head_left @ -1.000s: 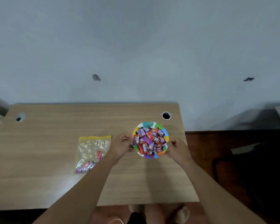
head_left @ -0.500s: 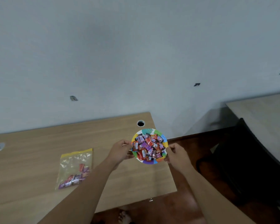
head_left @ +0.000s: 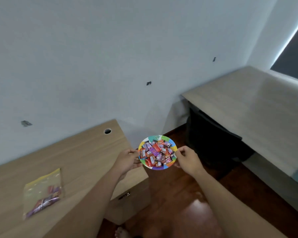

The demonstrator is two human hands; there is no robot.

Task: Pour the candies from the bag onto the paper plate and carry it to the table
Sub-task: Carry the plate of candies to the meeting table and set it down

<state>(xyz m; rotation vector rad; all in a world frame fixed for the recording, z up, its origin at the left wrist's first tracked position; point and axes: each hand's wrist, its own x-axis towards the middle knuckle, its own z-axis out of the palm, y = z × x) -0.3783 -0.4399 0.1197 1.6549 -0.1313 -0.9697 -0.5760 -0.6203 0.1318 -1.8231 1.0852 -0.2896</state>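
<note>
Over the floor past the counter (head_left: 62,157) edge, left grip (head_left: 126,160) and right grip (head_left: 187,160) both pinch the plate (head_left: 172,148) rim, candies (head_left: 156,154) heaped inside; bag (head_left: 43,193) lies on counter.

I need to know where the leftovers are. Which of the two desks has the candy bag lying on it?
The brown wooden desk on the left, with the cable hole, holds the bag. The paler desk on the right shows nothing on it.
</note>
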